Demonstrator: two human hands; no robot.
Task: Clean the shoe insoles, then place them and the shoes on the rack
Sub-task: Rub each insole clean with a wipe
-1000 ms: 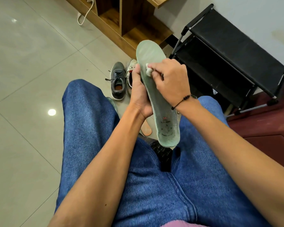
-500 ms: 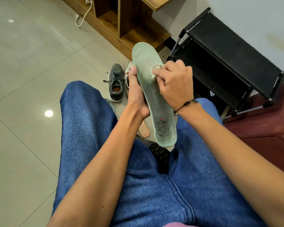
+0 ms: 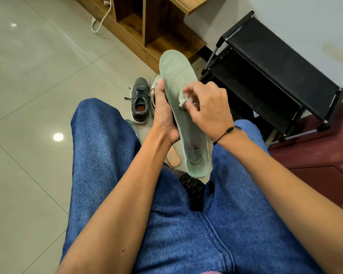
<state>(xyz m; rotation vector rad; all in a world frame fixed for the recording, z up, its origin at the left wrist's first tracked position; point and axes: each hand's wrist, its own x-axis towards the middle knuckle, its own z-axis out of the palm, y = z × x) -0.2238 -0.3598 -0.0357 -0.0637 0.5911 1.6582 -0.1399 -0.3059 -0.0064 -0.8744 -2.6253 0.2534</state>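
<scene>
Tiled floor below, left hand [image 3: 163, 113] grips the light, bendy green insole [image 3: 183, 107] mid-edge; right hand [image 3: 208, 109] pinches a wipe [image 3: 182, 98] at its 12 o'clock half.

Glossy pale tiled floor [image 3: 32, 80], wooden shelving unit [image 3: 156, 26], white wall [image 3: 305, 20], dark red cabinet [image 3: 325, 155]

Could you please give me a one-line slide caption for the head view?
Left hand holds a green insole while right hand wipes it with a white wad.
</scene>
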